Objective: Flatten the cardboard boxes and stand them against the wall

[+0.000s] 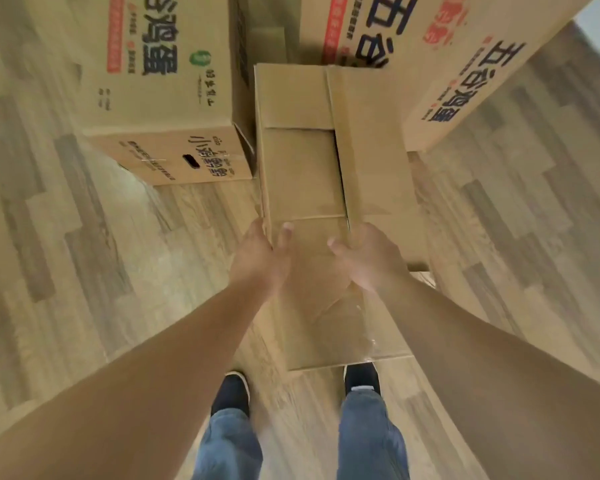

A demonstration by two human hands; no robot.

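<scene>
Squarely both hands, left hand [257, 252] and right hand [368, 252], thumbs clamped on plain box [302, 174]

Centre frame, the plain box [302, 174] sits between two printed boxes: one [160, 84] upper left, touching it, one [465, 64] upper right. Both shoes [231, 393] stand at the bottom, on the floor [66, 237].

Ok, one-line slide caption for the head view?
Both hands, left hand and right hand, grip a plain cardboard box among printed boxes on wood floor.
</scene>
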